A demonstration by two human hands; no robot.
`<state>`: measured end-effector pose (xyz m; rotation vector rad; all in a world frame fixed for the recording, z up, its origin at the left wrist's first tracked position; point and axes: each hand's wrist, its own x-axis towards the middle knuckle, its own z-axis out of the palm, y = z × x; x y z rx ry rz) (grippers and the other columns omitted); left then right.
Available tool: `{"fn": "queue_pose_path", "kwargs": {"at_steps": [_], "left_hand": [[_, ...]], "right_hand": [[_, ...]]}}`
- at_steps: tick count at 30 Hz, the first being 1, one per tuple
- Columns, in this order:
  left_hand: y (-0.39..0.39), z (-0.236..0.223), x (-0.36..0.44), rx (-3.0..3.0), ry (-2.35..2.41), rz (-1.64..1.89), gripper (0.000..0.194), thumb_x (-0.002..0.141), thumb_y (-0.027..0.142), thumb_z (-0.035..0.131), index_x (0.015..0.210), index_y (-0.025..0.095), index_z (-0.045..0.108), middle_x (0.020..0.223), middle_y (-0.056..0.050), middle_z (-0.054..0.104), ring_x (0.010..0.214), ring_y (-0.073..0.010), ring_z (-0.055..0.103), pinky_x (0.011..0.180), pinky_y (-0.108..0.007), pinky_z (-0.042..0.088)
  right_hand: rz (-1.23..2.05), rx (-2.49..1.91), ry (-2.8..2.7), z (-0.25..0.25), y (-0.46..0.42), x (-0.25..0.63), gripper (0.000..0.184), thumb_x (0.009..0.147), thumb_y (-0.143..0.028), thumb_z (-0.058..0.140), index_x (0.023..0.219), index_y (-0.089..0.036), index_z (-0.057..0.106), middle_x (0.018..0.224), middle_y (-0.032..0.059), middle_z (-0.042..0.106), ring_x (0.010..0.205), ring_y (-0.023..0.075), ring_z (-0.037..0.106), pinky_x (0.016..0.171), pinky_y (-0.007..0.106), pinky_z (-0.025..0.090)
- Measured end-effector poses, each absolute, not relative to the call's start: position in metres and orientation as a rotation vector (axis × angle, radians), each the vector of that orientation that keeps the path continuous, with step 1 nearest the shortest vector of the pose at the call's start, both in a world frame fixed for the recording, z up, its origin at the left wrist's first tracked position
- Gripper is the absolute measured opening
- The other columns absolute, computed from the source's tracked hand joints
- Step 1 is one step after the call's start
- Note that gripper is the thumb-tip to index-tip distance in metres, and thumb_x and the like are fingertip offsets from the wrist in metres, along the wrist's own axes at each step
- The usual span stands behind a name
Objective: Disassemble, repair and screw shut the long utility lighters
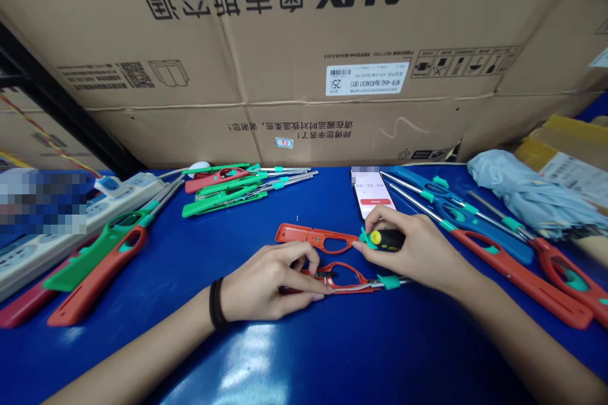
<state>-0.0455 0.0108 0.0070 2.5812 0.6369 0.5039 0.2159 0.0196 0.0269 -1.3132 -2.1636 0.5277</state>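
Note:
My left hand [273, 281], with a dark band at the wrist, presses its fingers onto an opened red lighter body [351, 285]. This half-shell shows inner parts and a wire, and a metal tube with a teal piece [390, 281] extends from its right end. My right hand [413, 243] is closed around a black-and-yellow screwdriver handle [392, 240]. Its thumb and fingertips also pinch a small teal plastic piece [365, 238]. Just behind my left hand lies the other red half-shell [304, 234], its right end near my right fingertips.
Several green and red lighter parts [228, 193] lie at the back. Assembled lighters [102, 272] rest at left beside a white power strip [90, 221]. More red and blue lighters [517, 272] lie right. A phone [373, 193] shows a timer before a large cardboard box [266, 63]; a folded umbrella [532, 196] is at right.

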Motion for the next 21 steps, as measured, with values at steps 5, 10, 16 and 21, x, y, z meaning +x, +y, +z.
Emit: {"fn": "queue_pose_path", "kwargs": {"at_steps": [5, 10, 16, 21], "left_hand": [[0.011, 0.006, -0.046, 2.576, 0.638, 0.499, 0.022, 0.089, 0.022, 0.057, 0.107, 0.026, 0.071, 0.095, -0.004, 0.055, 0.075, -0.0115, 0.056, 0.07, -0.024, 0.046], [0.01, 0.006, -0.046, 2.575, 0.642, 0.498, 0.022, 0.089, 0.023, 0.057, 0.106, 0.025, 0.071, 0.095, -0.004, 0.054, 0.074, -0.0112, 0.055, 0.069, -0.024, 0.046], [0.01, 0.006, -0.046, 2.585, 0.638, 0.505, 0.022, 0.09, 0.024, 0.056, 0.106, 0.025, 0.071, 0.094, -0.004, 0.054, 0.073, -0.011, 0.055, 0.068, -0.024, 0.046], [0.01, 0.006, -0.046, 2.593, 0.637, 0.505, 0.022, 0.089, 0.023, 0.057, 0.106, 0.026, 0.071, 0.095, -0.004, 0.054, 0.074, -0.011, 0.055, 0.069, -0.023, 0.046]], "right_hand": [[0.467, -1.322, -2.132, 0.026, 0.022, 0.213, 0.021, 0.08, -0.041, 0.065, 0.078, -0.023, 0.053, 0.065, -0.0056, 0.06, 0.055, 0.0104, 0.052, 0.054, 0.022, 0.039], [0.504, -1.371, -2.153, 0.028, 0.021, 0.213, 0.012, 0.076, -0.031, 0.066, 0.082, -0.023, 0.06, 0.064, -0.0057, 0.06, 0.056, 0.0112, 0.053, 0.055, 0.022, 0.041], [0.719, -1.404, -2.073, 0.031, 0.019, 0.212, 0.014, 0.074, -0.035, 0.068, 0.08, -0.022, 0.066, 0.072, -0.0029, 0.069, 0.065, 0.0146, 0.063, 0.06, 0.024, 0.045], [0.868, -1.443, -2.067, 0.038, 0.019, 0.214, 0.019, 0.076, -0.039, 0.068, 0.085, -0.024, 0.074, 0.081, 0.0004, 0.073, 0.075, 0.0201, 0.065, 0.068, 0.029, 0.048]]}}
